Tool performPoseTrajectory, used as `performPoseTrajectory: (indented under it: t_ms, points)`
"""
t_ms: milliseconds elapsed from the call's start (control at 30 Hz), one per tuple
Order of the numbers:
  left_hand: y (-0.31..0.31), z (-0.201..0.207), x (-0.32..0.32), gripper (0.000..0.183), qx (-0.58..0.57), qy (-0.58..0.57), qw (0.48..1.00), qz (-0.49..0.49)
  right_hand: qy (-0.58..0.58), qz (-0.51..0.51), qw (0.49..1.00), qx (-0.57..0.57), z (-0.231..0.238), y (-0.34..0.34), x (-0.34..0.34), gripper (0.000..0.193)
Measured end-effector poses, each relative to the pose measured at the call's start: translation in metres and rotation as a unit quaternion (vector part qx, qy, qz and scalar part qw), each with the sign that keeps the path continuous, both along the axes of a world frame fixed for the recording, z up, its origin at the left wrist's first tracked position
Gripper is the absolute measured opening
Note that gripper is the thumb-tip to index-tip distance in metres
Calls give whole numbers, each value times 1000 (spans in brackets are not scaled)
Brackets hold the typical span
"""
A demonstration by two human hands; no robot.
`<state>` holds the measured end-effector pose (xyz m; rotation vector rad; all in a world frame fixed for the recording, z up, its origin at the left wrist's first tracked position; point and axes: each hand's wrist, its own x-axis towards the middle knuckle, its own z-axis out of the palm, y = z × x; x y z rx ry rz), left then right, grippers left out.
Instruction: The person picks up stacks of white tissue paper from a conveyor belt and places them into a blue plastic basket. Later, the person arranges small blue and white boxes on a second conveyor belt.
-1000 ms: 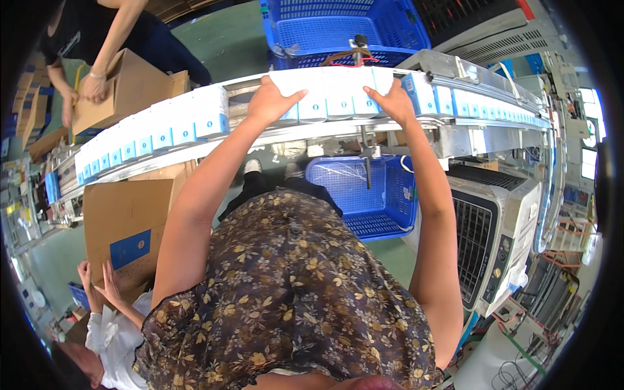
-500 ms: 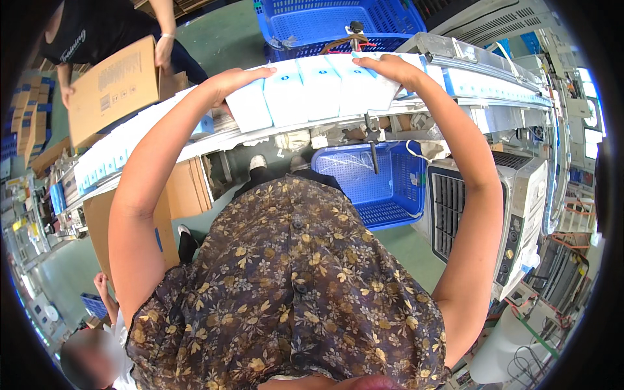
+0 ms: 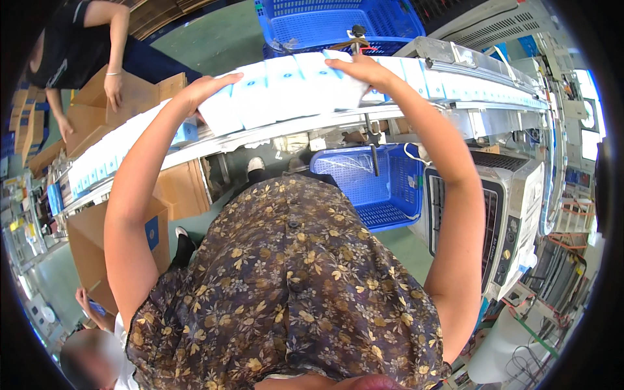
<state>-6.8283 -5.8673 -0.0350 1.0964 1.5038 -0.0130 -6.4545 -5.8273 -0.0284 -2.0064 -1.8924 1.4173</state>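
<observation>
Between my two hands is a row of several white boxes [image 3: 279,97] with pale blue tops, pressed side by side on the long narrow work line. My left hand [image 3: 207,92] grips the row's left end, thumb lying along the top. At the other end, my right hand [image 3: 359,70] clasps the last box, its thumb also on top. The fingers of both hands are mostly hidden behind the boxes. More white boxes [image 3: 107,162] stand in line to the left, and a further row [image 3: 468,90] runs off to the right.
Across the line at the upper left, a person in black handles an open brown carton [image 3: 88,107]. Blue crates stand beyond the line [image 3: 338,23] and below it [image 3: 370,188]. A boxy white machine with a grille [image 3: 513,221] is at my right. Another person is at the lower left.
Both my hands have moved left, and the row of boxes between them has shifted left along the line. The other person's carton has been tipped, showing its open inside.
</observation>
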Motion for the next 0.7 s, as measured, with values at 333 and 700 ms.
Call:
performPoseTrajectory:
  t_ms: [333, 700]
  points:
    - [-79, -105, -56, 83, 479, 361, 796, 85, -75, -19, 975, 206, -55, -83, -111, 123]
    - [-85, -26, 92, 31, 624, 102, 773, -47, 22, 109, 865, 490, -65, -165, -108, 55]
